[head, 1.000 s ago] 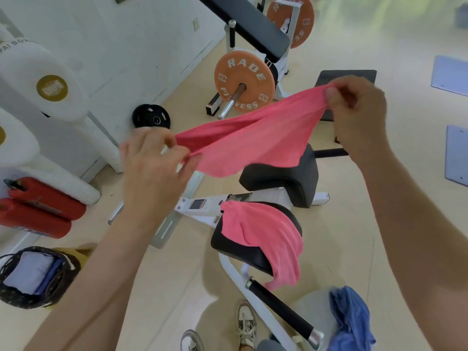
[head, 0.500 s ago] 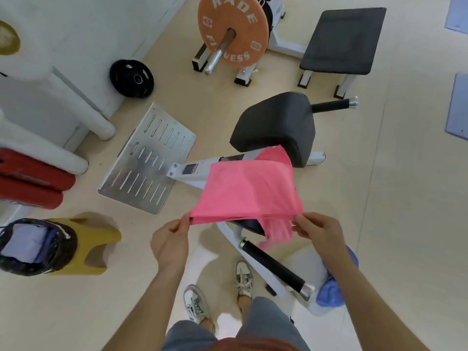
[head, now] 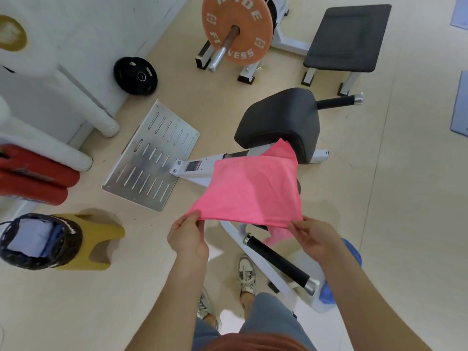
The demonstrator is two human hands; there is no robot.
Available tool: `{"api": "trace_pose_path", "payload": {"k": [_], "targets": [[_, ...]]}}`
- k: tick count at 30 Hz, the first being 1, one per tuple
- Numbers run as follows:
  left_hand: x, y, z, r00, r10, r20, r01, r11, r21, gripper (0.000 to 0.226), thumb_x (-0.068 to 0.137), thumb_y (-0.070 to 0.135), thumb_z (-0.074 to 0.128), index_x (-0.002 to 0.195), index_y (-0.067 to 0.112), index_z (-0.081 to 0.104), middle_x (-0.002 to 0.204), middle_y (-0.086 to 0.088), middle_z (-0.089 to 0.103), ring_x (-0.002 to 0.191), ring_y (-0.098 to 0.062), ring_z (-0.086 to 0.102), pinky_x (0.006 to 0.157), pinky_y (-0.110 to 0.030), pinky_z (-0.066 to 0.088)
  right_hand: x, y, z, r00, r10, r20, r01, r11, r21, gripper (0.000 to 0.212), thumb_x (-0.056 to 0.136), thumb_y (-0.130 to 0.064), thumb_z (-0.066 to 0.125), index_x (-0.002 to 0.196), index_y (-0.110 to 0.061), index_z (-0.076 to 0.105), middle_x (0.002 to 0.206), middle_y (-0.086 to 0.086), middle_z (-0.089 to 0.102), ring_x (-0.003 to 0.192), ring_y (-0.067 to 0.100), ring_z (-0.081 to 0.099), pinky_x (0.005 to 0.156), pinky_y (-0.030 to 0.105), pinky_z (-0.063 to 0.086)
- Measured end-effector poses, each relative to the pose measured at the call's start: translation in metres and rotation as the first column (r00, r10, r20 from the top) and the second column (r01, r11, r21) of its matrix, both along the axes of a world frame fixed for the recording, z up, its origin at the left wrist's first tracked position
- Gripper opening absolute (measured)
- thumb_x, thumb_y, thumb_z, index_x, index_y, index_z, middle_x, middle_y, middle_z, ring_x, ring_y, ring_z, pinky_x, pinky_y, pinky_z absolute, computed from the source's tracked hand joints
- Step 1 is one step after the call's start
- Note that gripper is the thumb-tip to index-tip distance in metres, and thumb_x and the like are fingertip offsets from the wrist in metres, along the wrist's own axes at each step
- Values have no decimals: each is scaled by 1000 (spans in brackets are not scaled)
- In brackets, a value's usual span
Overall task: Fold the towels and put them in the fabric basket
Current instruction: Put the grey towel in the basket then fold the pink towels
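A pink towel (head: 249, 190) is spread flat over the seat of a white exercise machine, its far corner folded up near the black pad. My left hand (head: 188, 236) pinches its near left corner and my right hand (head: 312, 238) pinches its near right corner. A second pink towel (head: 277, 235) peeks out underneath, mostly hidden. A blue towel (head: 353, 252) lies behind my right forearm. The dark fabric basket (head: 68, 243) sits at the left on a yellow stool, with folded pale and blue towels (head: 35, 239) inside.
The exercise machine has a black pad (head: 278, 120), a black-gripped handle (head: 277, 262) and a slotted metal footplate (head: 152, 155). An orange weight plate (head: 238, 29), a black bench (head: 349, 36) and a black plate (head: 135, 76) lie farther off. Red and white bags line the left wall.
The towel went from held up and stretched in the air to lowered flat over the machine seat. My hands came down and toward me, each holding a near corner.
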State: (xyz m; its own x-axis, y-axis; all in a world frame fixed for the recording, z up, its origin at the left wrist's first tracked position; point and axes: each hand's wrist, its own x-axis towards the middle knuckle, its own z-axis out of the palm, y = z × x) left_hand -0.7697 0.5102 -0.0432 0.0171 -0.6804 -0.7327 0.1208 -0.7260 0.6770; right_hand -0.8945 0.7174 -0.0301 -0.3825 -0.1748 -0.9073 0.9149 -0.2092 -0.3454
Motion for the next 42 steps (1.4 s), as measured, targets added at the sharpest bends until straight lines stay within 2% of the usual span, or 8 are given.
{"api": "trace_pose_path", "payload": {"k": [8,12,17,23,28,33,39,42], "targets": [[-6,-24,-3,967,-154,-202,225,888,401,29,71,-16,26,62,8,40,70,-5,46,57,-14,40,42,-14,33,-21,-6,1,992,-96,88,104,990,-97,11,86,4,57,96,-1,56,109,17,53,87,28,61,60,32,61],[-32,-41,22,918,-285,-276,368,874,318,31,57,-14,22,66,11,39,69,-3,40,44,-13,39,43,-14,29,-40,-26,17,991,-112,-75,98,981,-165,4,90,-8,60,91,-4,60,86,8,59,71,13,52,50,20,54],[-24,-37,66,838,-303,-455,362,931,48,71,59,-20,16,95,18,63,99,-12,62,83,-28,61,58,-28,54,-30,-12,47,937,-135,-323,33,953,-301,14,91,-12,58,101,-6,65,81,4,69,64,8,59,57,19,52],[66,9,-4,880,-415,-231,468,841,271,76,57,-22,23,116,4,63,107,-14,56,79,-20,51,61,-27,53,40,25,-3,986,124,-113,-115,990,87,13,94,-4,53,106,-4,57,90,10,59,66,17,53,51,26,51],[77,13,-35,882,-468,-58,463,836,296,33,86,-12,47,106,3,69,86,-9,60,54,-9,45,41,-17,43,37,30,-40,924,383,-6,-368,891,265,12,85,-7,52,96,-11,57,90,9,55,83,22,53,66,32,49],[67,-1,-37,844,-528,-92,536,826,176,36,88,-13,47,109,8,66,116,-18,62,89,-25,61,56,-24,55,16,24,-42,886,455,-90,-427,876,222,30,88,-17,61,117,-9,58,113,6,62,101,24,59,75,32,50],[78,-3,-22,763,-646,-21,638,748,183,42,87,-15,44,115,7,66,100,-9,63,74,-18,53,56,-25,50,49,31,-50,904,410,-123,-367,890,271,34,95,-14,55,127,-5,49,118,8,60,104,28,62,85,47,56],[79,-3,-9,721,-692,46,684,720,112,50,84,-16,49,124,13,63,107,-5,61,76,-17,51,62,-25,48,54,21,-29,892,386,-236,-263,866,425,16,96,-10,51,111,-14,50,100,0,57,86,18,60,67,32,57]]}}
